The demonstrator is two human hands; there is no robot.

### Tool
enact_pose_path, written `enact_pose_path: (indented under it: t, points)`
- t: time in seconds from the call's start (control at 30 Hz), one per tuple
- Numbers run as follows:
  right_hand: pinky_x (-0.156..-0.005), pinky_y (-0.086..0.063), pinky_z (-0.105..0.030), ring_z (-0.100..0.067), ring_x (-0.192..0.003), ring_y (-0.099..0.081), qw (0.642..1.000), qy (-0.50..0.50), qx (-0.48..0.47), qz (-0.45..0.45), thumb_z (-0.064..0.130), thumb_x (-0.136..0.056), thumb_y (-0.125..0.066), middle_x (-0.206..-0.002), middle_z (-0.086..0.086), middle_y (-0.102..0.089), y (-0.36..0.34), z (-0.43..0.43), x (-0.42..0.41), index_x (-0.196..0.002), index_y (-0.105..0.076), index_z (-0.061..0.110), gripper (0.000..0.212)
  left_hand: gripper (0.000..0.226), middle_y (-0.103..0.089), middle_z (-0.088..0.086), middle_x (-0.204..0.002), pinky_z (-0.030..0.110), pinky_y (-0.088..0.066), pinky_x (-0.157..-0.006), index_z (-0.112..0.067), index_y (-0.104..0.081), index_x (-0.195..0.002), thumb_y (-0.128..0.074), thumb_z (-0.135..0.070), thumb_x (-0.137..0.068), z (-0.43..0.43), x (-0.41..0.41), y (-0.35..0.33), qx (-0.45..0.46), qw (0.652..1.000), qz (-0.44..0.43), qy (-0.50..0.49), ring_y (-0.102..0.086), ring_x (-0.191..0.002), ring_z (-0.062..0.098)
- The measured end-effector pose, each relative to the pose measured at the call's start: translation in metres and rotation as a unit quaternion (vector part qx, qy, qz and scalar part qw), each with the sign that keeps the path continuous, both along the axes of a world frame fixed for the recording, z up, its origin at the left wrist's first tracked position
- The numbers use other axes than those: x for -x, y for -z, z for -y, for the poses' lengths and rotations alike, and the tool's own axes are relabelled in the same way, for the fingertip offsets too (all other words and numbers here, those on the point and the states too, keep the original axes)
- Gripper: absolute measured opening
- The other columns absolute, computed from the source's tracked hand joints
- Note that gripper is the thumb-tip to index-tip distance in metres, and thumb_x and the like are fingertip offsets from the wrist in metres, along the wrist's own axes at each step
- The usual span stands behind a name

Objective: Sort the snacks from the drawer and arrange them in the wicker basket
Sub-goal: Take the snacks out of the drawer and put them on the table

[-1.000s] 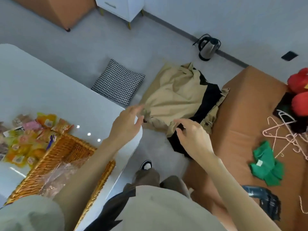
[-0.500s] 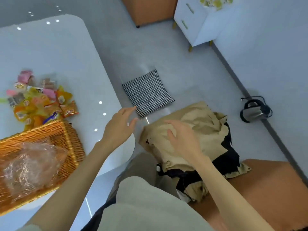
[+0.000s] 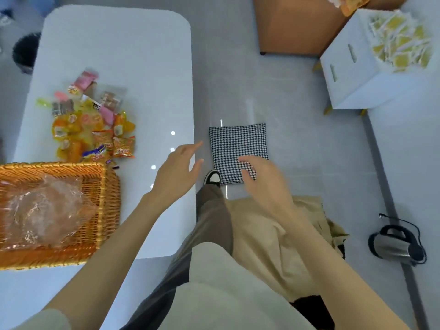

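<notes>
A pile of wrapped snacks (image 3: 90, 125), mostly orange, yellow and pink packets, lies on the white table (image 3: 123, 67). Just in front of it stands the wicker basket (image 3: 104, 210), holding a clear plastic bag (image 3: 45, 210). My left hand (image 3: 177, 173) hovers over the table's right edge with its fingers spread and holds nothing. My right hand (image 3: 264, 184) floats over the floor to the right of the table, fingers relaxed and empty. More yellow packets (image 3: 400, 41) lie on top of a white drawer cabinet (image 3: 352, 77) at the far right.
A houndstooth cushion (image 3: 238, 148) lies on the floor beyond my right hand. Beige clothing (image 3: 269, 236) is heaped under my right arm. A steel kettle (image 3: 395, 246) stands by the wall. A brown cabinet (image 3: 292, 25) is at the back.
The view has swung left, from the beige clothing and brown couch toward the table and white cabinet. Both hands have come off the clothing and hang open in the air.
</notes>
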State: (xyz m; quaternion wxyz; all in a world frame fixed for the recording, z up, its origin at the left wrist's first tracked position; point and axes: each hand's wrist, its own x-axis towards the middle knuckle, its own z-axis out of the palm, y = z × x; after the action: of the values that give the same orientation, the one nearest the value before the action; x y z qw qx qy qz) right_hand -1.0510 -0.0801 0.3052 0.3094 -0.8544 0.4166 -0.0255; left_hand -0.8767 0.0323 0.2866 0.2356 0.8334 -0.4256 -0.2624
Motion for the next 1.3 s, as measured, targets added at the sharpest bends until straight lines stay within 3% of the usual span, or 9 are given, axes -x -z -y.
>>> enact_pose_path:
  t: [0.43,0.6,0.7,0.87,1.0,1.1,1.2,1.3]
  points:
    - [-0.093,-0.041,-0.023,-0.013,-0.118,-0.054,0.974,-0.215,0.0,-0.075,0.025,-0.099,-0.048,-0.13,0.005,-0.06,-0.006,0.218,-0.194,-0.132,-0.057,0.024,0.034,0.046,-0.039,-0.001,-0.148,0.033,-0.033,-0.106,-0.028,-0.035,-0.146,-0.04,-0.034,-0.1,0.196,-0.145,-0.004,-0.037,0.987,-0.036,-0.15,-0.038,-0.134,0.019]
    - [-0.084,-0.036,-0.018,-0.012,-0.114,-0.056,0.953,-0.288,-0.033,-0.083,0.025,-0.099,-0.048,-0.129,0.005,-0.06,-0.004,0.274,-0.26,-0.133,-0.055,0.025,0.035,0.047,-0.039,-0.001,-0.148,0.035,-0.034,-0.105,-0.028,-0.036,-0.146,-0.042,-0.032,-0.1,0.23,-0.178,-0.002,-0.056,0.965,-0.052,-0.251,-0.04,-0.133,0.019]
    - [-0.089,-0.04,-0.023,-0.013,-0.117,-0.055,0.928,-0.357,-0.035,-0.099,0.025,-0.099,-0.048,-0.131,0.005,-0.059,0.008,0.296,-0.291,-0.133,-0.055,0.025,0.034,0.046,-0.041,-0.001,-0.147,0.032,-0.034,-0.103,-0.028,-0.037,-0.146,-0.042,-0.032,-0.1,0.239,-0.182,0.008,-0.067,0.944,-0.062,-0.318,-0.042,-0.131,0.019]
    - [-0.089,-0.044,-0.027,-0.013,-0.117,-0.055,0.868,-0.484,-0.045,-0.102,0.025,-0.099,-0.048,-0.13,0.006,-0.059,0.04,0.329,-0.324,-0.131,-0.055,0.026,0.033,0.045,-0.044,0.001,-0.144,0.034,-0.037,-0.101,-0.027,-0.039,-0.144,-0.044,-0.03,-0.099,0.262,-0.158,0.027,-0.055,0.88,-0.071,-0.466,-0.045,-0.128,0.021]
    - [-0.079,-0.037,-0.022,-0.015,-0.116,-0.054,0.791,-0.601,-0.029,-0.109,0.022,-0.098,-0.049,-0.126,0.003,-0.061,0.048,0.368,-0.327,-0.129,-0.057,0.024,0.032,0.046,-0.044,0.004,-0.144,0.034,-0.038,-0.099,-0.023,-0.039,-0.145,-0.045,-0.028,-0.1,0.297,-0.104,0.029,-0.05,0.809,-0.053,-0.583,-0.045,-0.128,0.024]
    - [-0.086,-0.041,-0.026,-0.019,-0.116,-0.055,0.731,-0.676,-0.012,-0.089,0.019,-0.097,-0.05,-0.125,0.0,-0.063,0.045,0.399,-0.313,-0.128,-0.059,0.022,0.032,0.047,-0.04,0.003,-0.146,0.032,-0.037,-0.097,-0.026,-0.036,-0.146,-0.044,-0.027,-0.1,0.331,-0.045,0.024,-0.04,0.742,-0.077,-0.665,-0.042,-0.13,0.023]
    - [-0.088,-0.04,-0.026,-0.019,-0.117,-0.054,0.693,-0.715,-0.008,-0.091,0.019,-0.096,-0.051,-0.128,0.002,-0.062,0.054,0.423,-0.296,-0.126,-0.061,0.022,0.032,0.048,-0.043,0.003,-0.144,0.035,-0.036,-0.099,-0.028,-0.038,-0.145,-0.046,-0.026,-0.098,0.355,0.004,0.029,-0.036,0.685,-0.078,-0.723,-0.044,-0.128,0.023]
    - [-0.086,-0.044,-0.03,-0.018,-0.116,-0.055,0.671,-0.735,0.009,-0.096,0.021,-0.095,-0.051,-0.126,0.004,-0.062,0.074,0.435,-0.281,-0.125,-0.061,0.027,0.032,0.048,-0.045,0.005,-0.142,0.038,-0.037,-0.102,-0.026,-0.038,-0.145,-0.046,-0.029,-0.098,0.369,0.037,0.041,-0.051,0.662,-0.075,-0.744,-0.045,-0.127,0.025]
